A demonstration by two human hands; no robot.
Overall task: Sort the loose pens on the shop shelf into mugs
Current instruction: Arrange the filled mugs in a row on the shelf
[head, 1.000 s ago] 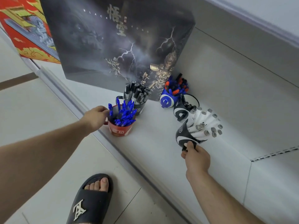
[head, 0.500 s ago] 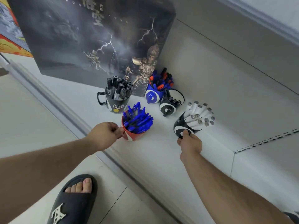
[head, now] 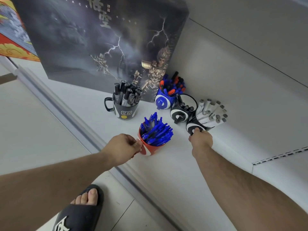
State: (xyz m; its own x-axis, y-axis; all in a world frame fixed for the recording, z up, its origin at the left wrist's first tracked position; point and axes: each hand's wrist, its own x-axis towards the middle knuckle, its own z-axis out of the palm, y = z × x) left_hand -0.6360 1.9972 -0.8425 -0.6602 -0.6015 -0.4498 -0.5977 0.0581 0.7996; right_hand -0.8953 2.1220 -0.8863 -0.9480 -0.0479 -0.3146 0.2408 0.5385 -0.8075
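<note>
Left hand curled round the handle side of the red mug, full of blue pens, near the front of the white shelf. Right hand pinching the handle of the black-and-white mug, packed with white pens, tipped toward the back wall. Behind: black mug of black markers, blue mug, another black-and-white mug, all before a big dark box. Black sandal on the floor.
</note>
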